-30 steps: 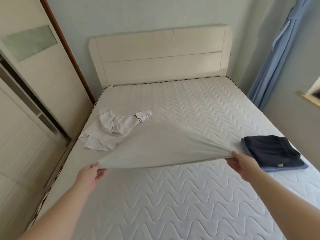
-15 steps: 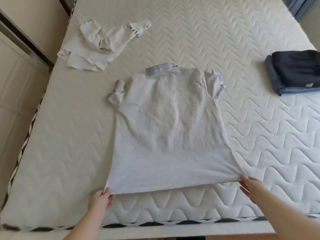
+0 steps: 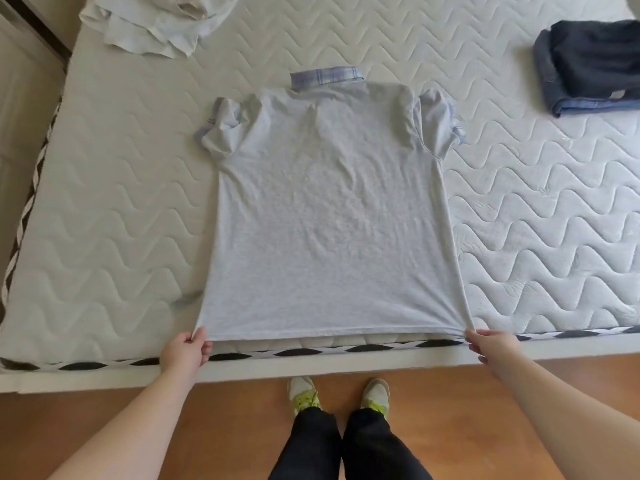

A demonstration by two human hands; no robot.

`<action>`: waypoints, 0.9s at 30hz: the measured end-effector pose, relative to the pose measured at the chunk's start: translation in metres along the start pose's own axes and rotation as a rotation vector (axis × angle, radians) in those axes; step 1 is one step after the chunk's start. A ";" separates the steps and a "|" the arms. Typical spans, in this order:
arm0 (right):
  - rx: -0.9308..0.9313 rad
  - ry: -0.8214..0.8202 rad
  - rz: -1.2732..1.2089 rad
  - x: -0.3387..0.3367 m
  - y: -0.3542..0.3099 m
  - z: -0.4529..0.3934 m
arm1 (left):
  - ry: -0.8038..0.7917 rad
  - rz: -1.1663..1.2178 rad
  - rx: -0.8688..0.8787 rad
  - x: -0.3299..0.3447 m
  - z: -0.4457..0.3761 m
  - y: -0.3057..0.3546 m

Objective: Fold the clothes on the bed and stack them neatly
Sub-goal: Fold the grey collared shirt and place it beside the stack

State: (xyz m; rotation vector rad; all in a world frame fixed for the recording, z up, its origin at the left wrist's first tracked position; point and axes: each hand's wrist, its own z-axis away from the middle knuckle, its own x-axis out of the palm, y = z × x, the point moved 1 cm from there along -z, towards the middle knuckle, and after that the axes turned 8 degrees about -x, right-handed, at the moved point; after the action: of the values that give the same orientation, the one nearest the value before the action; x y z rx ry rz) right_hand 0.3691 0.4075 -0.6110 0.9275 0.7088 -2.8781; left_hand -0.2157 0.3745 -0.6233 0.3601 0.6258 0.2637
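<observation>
- The left hand and right hand each pinch a bottom corner of the grey polo shirt.
- Pull evenly, so the shirt lies flat before folding.

Three clothing groups are counted on one bed: one spread grey shirt, one crumpled white garment, one folded dark stack. Two hands and two shoes are counted.
</observation>
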 end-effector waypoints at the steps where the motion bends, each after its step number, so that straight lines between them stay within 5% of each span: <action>1: -0.014 0.012 0.052 -0.002 0.003 -0.002 | 0.009 -0.012 -0.001 0.001 0.001 -0.004; 11: -0.133 0.013 0.340 -0.014 0.003 -0.005 | 0.115 -0.272 0.008 0.022 0.025 -0.039; 16: -0.176 0.006 0.346 -0.025 -0.017 0.017 | 0.137 -0.211 0.013 0.009 0.064 -0.017; 20: -0.253 -0.144 0.318 -0.040 -0.043 0.064 | 0.024 -0.172 0.127 -0.006 0.126 0.019; 27: -0.513 -0.418 0.458 -0.040 -0.094 0.158 | -0.018 -0.661 0.536 -0.022 0.233 0.059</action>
State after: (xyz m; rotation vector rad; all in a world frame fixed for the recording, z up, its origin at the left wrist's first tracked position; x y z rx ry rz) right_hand 0.2997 0.4192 -0.4365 0.3452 0.9642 -2.2145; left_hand -0.0987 0.3631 -0.4128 0.6422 0.7593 -0.5511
